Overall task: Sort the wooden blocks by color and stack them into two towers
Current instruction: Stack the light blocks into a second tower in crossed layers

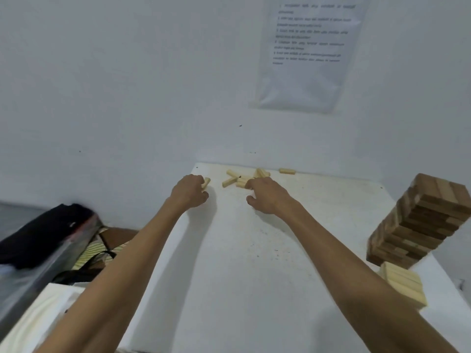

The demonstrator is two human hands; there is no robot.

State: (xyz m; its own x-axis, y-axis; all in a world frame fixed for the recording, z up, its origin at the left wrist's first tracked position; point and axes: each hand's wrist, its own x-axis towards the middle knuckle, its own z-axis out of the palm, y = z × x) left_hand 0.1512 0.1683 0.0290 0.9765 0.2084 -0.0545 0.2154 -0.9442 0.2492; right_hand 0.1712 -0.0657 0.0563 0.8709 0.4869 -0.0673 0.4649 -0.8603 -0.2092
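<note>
White desk (254, 250), scuffed and speckled. Dark brown tower (420, 220) at right edge: tall, crosswise layers, smooth square-cut wood. Low pale stack (400, 284) just near of it. Left hand (190, 191) clamped on one pale block (207, 182). Right hand (266, 197) closer to loose pale blocks (237, 180) at far edge, fingers curled onto them, grip unclear. Blocks jumbled, long axes mixed. Pale stack lies well back, near-right of both hands.

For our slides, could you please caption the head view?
Left hand grips a pale block, right hand reaches into the loose blocks; brown tower and short pale stack stand at right.
</note>
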